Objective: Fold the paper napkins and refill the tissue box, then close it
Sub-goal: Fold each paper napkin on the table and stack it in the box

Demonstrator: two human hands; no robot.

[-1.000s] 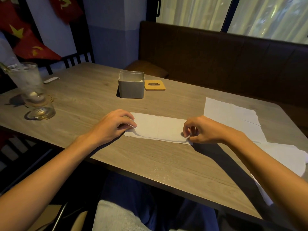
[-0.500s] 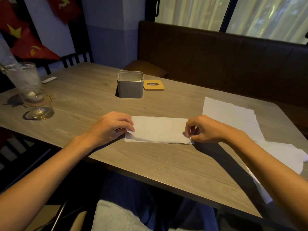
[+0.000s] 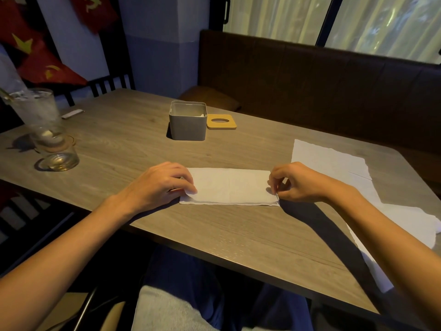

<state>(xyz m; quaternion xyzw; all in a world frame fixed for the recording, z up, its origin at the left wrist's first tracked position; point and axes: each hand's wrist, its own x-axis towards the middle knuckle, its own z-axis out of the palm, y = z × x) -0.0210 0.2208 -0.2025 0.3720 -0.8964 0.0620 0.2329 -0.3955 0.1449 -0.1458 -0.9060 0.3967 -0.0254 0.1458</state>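
A white paper napkin, folded into a long rectangle, lies flat on the wooden table in front of me. My left hand presses its left end with fingertips on the paper. My right hand pinches the napkin's right edge between thumb and fingers. Beyond it stands the grey tissue box, open on top, with a bit of white tissue showing inside. Its wooden lid with an oval hole lies flat, touching the box's right side.
Several unfolded white napkins lie spread at the right, reaching the table's right edge. A tall iced drink and a short glass stand at the far left. A dark bench runs behind the table.
The napkin has turned from slightly slanted to square with the table edge, and its near edge now lies flat. Both hands stay at its ends.
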